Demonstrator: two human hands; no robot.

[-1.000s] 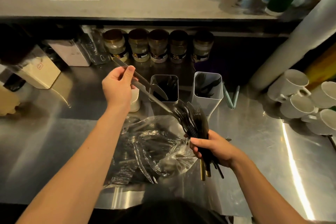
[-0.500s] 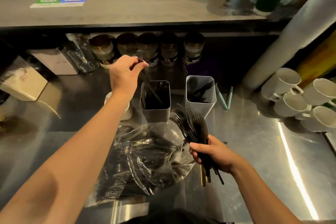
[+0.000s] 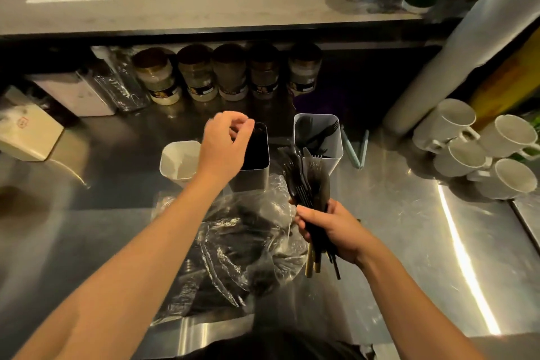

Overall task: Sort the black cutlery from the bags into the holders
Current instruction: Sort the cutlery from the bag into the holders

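My left hand (image 3: 225, 143) hovers over the near left rim of the middle holder (image 3: 254, 175), a grey square tub. Its thumb and fingers pinch together at the dark ends of black knives standing inside. My right hand (image 3: 330, 228) grips a bundle of black cutlery (image 3: 306, 181), forks and spoons fanned upward, with a few gold handle ends poking out below the fist. A crumpled clear plastic bag (image 3: 233, 245) with dark cutlery inside lies on the steel counter between my arms. The right holder (image 3: 336, 137), white, holds black forks. A small white holder (image 3: 179, 161) stands to the left.
Several white mugs (image 3: 467, 140) lie stacked at the right. Several jars (image 3: 198, 76) line the back under a shelf. A white box (image 3: 26, 131) sits at far left, and two pale straws (image 3: 355, 149) lie beside the right holder. A thick white column (image 3: 467, 52) leans at back right.
My left hand carried black knives from above the bag to the middle holder and lowered them in, ending at its rim. My right hand kept its bundle nearly still.
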